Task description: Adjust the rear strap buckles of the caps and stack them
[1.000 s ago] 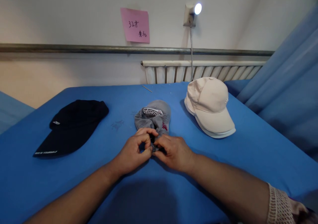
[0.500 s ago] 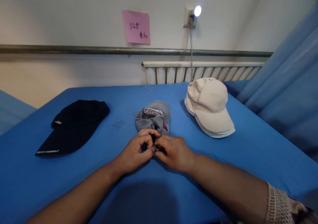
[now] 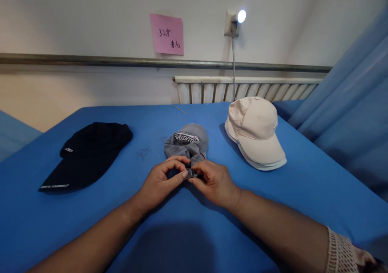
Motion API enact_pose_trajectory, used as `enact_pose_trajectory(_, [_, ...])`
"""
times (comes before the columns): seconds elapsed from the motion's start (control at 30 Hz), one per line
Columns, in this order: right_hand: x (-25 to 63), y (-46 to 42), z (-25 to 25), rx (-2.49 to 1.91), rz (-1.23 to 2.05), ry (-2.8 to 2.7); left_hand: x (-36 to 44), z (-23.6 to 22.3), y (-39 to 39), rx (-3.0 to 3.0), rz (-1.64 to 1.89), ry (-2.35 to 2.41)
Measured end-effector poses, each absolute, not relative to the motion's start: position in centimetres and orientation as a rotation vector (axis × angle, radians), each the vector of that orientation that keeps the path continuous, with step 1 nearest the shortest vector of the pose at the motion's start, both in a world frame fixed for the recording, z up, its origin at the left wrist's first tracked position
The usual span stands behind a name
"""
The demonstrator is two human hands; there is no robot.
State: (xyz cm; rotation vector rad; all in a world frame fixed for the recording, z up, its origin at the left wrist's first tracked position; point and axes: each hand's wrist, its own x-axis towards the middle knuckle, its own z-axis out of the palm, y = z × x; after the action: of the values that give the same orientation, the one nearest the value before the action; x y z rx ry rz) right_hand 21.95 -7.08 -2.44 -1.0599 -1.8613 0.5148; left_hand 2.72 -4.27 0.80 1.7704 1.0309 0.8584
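A grey baseball cap (image 3: 194, 137) with white lettering lies in the middle of the blue-covered table, its back turned toward me and its fabric bunched. At its near end, my left hand (image 3: 162, 180) pinches the cap's strap (image 3: 190, 173) between thumb and fingers. From the other side my right hand (image 3: 216, 184) grips the same strap close to a small buckle. Both sets of fingertips almost meet there and partly cover the strap. How far the strap is threaded, I cannot tell.
To the left lies a black cap (image 3: 91, 156). Stacked cream and white caps (image 3: 257, 123) stand at the right. A thin stick (image 3: 179, 110) rests near the back edge of the table (image 3: 169, 240). Behind are a radiator (image 3: 209, 91), a rail and a plugged-in cord; a blue curtain (image 3: 348, 103) hangs right.
My fingers have shifted a little apart, so more of the strap and buckle shows between them. The grey cap's fabric has shifted slightly, covering most of the red mark.
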Motion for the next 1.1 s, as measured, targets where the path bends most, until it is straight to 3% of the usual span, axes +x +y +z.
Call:
enact_pose_trajectory(0.43, [22.0,-7.2,-2.0,-1.077,0.515,-1.86,2.9,0.8,-5.0,1.765,1.034,1.158])
enact_pose_trajectory(1.1, [22.2,-6.5,-2.6,-0.97,0.808,-1.641,2.9,1.3,-4.6,1.842,0.923,1.041])
